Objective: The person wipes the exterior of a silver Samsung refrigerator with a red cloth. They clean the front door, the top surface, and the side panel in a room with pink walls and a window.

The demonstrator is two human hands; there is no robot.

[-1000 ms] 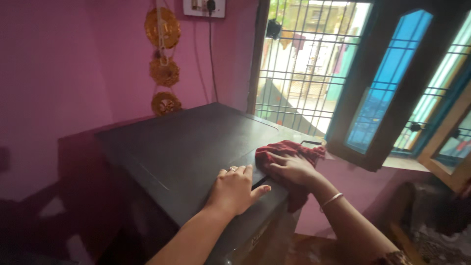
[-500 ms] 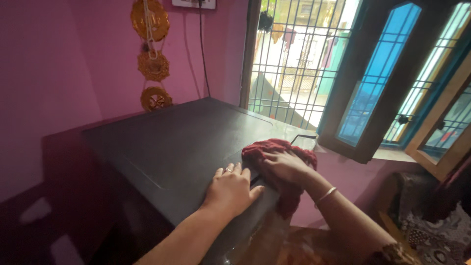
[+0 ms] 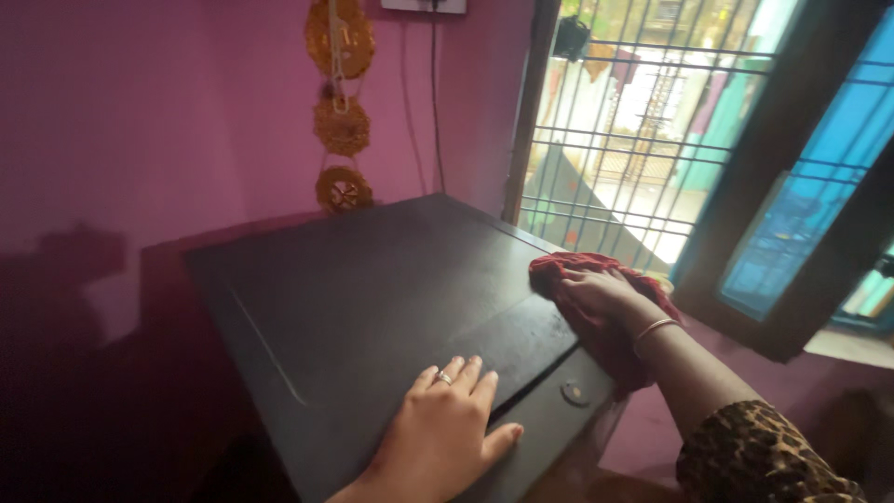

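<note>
A dark cabinet top (image 3: 372,289) fills the middle of the head view. My left hand (image 3: 442,424), with a ring on one finger, lies flat and spread on its near edge. My right hand (image 3: 601,291), with a bangle at the wrist, presses a crumpled dark red cloth (image 3: 596,321) onto the top's right edge, beside the window. Part of the cloth hangs down over that edge. A small round fitting (image 3: 575,393) shows on the surface between my two hands.
A pink wall stands behind, with gold round hangings (image 3: 342,126) and a black cable (image 3: 435,102) running down from a socket. At the right a barred window (image 3: 633,140) has an open shutter with blue glass (image 3: 801,214).
My right hand has slid the red cloth away from my left hand, farther along the right edge toward the window. My left hand stays flat on the near edge. The camera view shifted.
</note>
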